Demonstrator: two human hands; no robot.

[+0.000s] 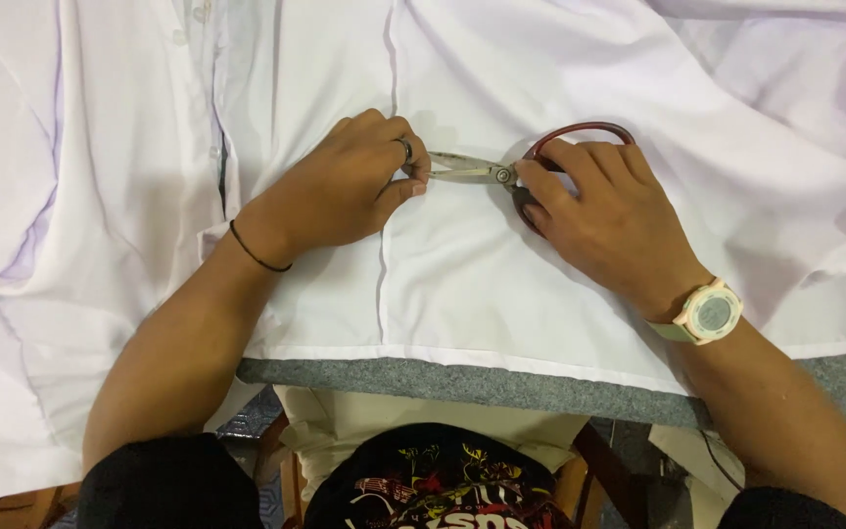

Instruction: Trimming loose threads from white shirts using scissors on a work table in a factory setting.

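- Head view: the left hand (345, 181) lies on a white shirt (482, 264), curled up, with thumb and first finger pinched together.
- I cannot tell if the pinch holds a bit of cloth or thread; it is too small to see.
- The pinch sits right at the tips of the scissors (501, 171).
- There is a ring (405, 149) on a left finger and a thin black band (257, 250) on the left wrist.
- The right hand (604, 211) is wrapped around the dark red handles of the scissors, with one finger pressed close to the screw.
- The blades point from the right hand to the left hand and look nearly shut.
- A pale watch (709, 312) is on the right wrist.
- A seam (384, 264) in the shirt runs under the left hand, toward the person.
- The shirt lies spread under both hands.
- A grey table (501, 384) edge shows below the shirt, close to the person's body.
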